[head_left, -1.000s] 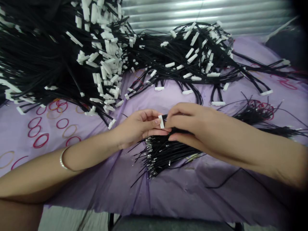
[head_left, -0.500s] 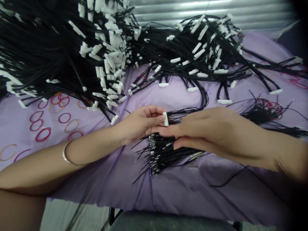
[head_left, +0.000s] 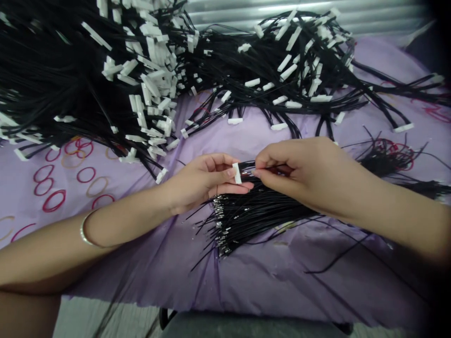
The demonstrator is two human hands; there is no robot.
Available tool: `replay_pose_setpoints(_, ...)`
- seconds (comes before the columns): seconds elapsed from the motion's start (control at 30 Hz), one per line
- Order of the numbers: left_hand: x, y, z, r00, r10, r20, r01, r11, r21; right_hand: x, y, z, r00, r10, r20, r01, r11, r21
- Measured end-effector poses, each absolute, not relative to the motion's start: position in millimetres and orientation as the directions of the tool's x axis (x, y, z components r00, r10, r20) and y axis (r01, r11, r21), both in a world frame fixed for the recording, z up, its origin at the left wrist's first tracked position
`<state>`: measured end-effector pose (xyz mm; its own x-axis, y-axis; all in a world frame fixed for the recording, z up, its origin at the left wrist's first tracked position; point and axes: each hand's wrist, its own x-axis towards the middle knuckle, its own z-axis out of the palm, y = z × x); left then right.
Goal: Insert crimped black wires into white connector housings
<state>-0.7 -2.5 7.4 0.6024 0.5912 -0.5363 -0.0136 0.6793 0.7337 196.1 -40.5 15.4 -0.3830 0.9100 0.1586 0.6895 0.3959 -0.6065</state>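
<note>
My left hand [head_left: 202,180] pinches a small white plastic connector [head_left: 237,172] between thumb and fingers, with black wires running out of it to the right. My right hand [head_left: 299,171] is closed in a pinch on a thin black wire [head_left: 248,173] right at the connector's right face. Just below both hands lies a loose bundle of black wires with metal terminal tips [head_left: 225,225] on the purple cloth [head_left: 268,272].
A large heap of finished black harnesses with white connectors [head_left: 141,89] fills the back left. A second heap [head_left: 299,61] spreads at the back centre and right. Red and orange rubber bands [head_left: 52,188] lie at the left. A ribbed metal wall [head_left: 282,9] stands behind.
My right hand dipped down to the loose terminal wires, then rose back with a wire pinched and brought it to the connector. My left hand kept the connector nearly still.
</note>
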Motion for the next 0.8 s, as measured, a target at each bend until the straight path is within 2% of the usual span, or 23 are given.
replay_pose_setpoints(0.23, -1.6, -3.3, 5.6, 0.612, 0.593, -0.524, -0.028, 0.678, 0.735, 192.8, -41.6, 10.3, -0.378, 0.907, 0.184, 0.699, 0.41, -0.586)
replay_pose_setpoints(0.43, -2.1, -2.8, 6.1, 0.627, 0.58, -0.52, -0.019, 0.679, 0.734, 191.8, -39.7, 8.3, -0.408, 0.902, 0.141, 0.698, 0.407, -0.588)
replay_pose_setpoints(0.67, -0.2, -3.2, 4.2, 0.634, 0.584, -0.507, -0.036, 0.678, 0.735, 191.9, -41.8, -2.4, -0.434, 0.865, 0.252, 0.697, 0.5, -0.513)
replay_pose_setpoints(0.73, 0.1, -2.8, 2.8, 0.638, 0.584, -0.502, -0.05, 0.682, 0.73, 188.7, -46.5, 0.7, -0.473, 0.82, 0.323, 0.736, 0.569, -0.366)
replay_pose_setpoints(0.8, -0.7, -1.8, 0.8, 0.631, 0.591, -0.503, -0.077, 0.692, 0.718, 181.8, -54.0, 6.3, -0.517, 0.749, 0.414, 0.78, 0.612, -0.134)
